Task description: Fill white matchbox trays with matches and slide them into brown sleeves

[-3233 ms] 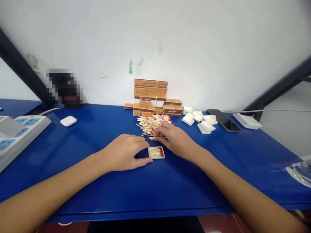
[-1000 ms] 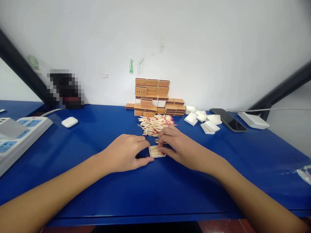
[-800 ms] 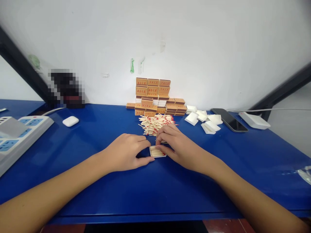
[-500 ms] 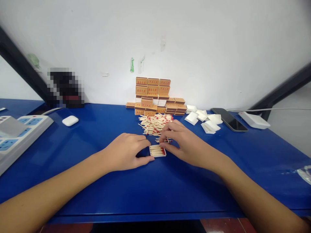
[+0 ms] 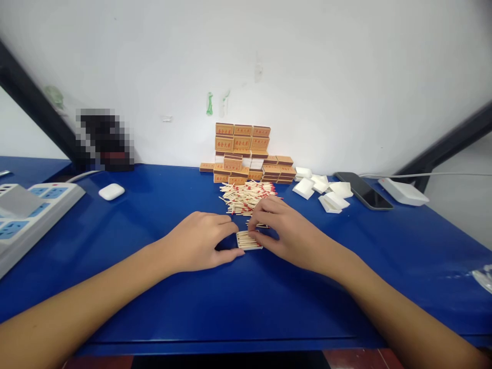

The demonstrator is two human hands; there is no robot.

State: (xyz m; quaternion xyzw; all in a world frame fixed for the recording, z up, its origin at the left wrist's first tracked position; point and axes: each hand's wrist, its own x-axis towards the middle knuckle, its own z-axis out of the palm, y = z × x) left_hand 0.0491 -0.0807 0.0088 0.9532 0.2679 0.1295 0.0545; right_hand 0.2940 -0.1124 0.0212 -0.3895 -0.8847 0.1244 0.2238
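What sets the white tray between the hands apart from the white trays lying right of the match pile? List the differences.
The tray between the hands holds a row of matches; the trays at the right show none. It lies flat and alone, touched by the left hand and right hand; those lie jumbled, some tilted, untouched. Both are small white open trays on the blue table.

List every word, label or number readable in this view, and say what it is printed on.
Matchboxes stacked at the wall: red characters on the orange faces, too small and blurred to read.
Power strip: no legible marking.
Phone, white trays, earbud case: no text visible.
The tray between the left hand and right hand: no print.
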